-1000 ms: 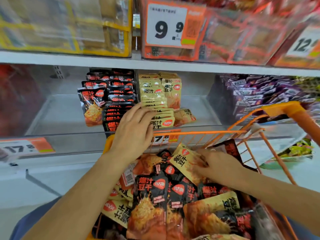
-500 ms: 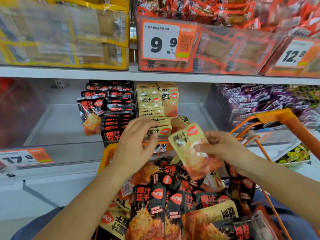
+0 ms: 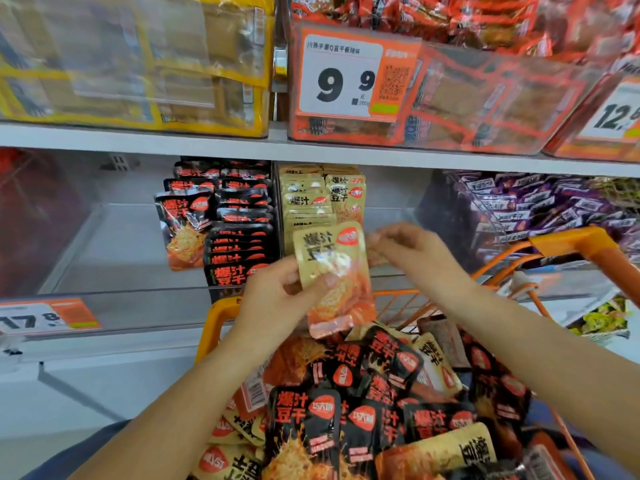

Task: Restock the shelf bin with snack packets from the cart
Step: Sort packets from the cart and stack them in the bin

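Packet (image 3: 332,271), tan: L hand (image 3: 277,299) pinches it upright for tan stack (image 3: 311,202); R hand (image 3: 412,251) blurred, grip unclear.

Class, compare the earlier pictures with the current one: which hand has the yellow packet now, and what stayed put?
The yellow packet rose from the cart in the right hand, then passed to the left hand, which now holds it; the right hand has let go. The black stack and yellow stack in the bin are unchanged.
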Action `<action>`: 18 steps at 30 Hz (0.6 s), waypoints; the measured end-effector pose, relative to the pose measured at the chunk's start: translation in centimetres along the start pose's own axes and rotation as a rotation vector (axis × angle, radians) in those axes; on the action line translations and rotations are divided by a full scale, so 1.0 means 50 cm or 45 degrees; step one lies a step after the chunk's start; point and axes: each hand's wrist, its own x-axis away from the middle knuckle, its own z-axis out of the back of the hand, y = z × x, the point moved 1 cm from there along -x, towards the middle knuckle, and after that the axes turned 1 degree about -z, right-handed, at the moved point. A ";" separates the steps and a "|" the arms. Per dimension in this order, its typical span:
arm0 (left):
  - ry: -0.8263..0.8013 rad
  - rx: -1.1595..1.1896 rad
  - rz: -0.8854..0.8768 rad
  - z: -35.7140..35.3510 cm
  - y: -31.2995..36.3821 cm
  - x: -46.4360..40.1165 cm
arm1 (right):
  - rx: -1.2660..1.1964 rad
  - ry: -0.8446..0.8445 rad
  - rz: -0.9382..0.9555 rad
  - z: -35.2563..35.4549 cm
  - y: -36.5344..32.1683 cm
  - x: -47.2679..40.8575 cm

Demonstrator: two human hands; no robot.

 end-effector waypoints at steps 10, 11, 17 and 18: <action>0.231 0.018 -0.018 0.024 0.002 -0.034 | 0.736 -0.299 -0.610 -0.003 0.121 -0.200; 0.224 0.010 -0.018 0.024 0.002 -0.033 | 0.734 -0.317 -0.612 -0.013 0.125 -0.206; 0.215 -0.035 -0.018 0.020 -0.007 -0.034 | 0.780 -0.186 -0.607 -0.029 0.157 -0.250; 0.216 -0.035 -0.023 0.019 -0.006 -0.035 | 0.667 -0.130 -0.636 -0.023 0.163 -0.259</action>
